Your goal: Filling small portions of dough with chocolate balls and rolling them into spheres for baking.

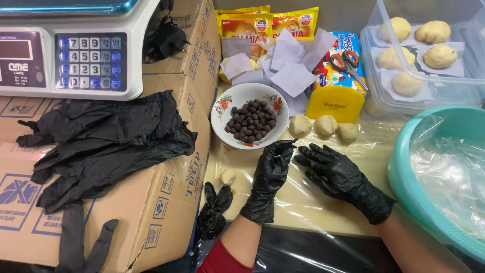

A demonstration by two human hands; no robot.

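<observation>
Both hands wear black gloves. My left hand (269,178) is raised just below a flowered white bowl (227,101) of small dark brown balls (251,121); its fingertips are pinched together, and whether they hold anything I cannot tell. My right hand (337,174) rests flat on the plastic-covered table (303,202), fingers spread, holding nothing. Three pale dough balls (324,126) lie just above the hands. One more small dough ball (228,176) sits left of my left hand.
A cardboard box (161,202) with loose black gloves (106,141) and a weighing scale (70,50) stands at left. A clear container (376,60) holds dough balls on paper squares. A teal basin (404,172) lined with plastic sits at right. Paper squares (290,65), scissors (346,63), a yellow scraper (335,103) and yellow packets lie behind.
</observation>
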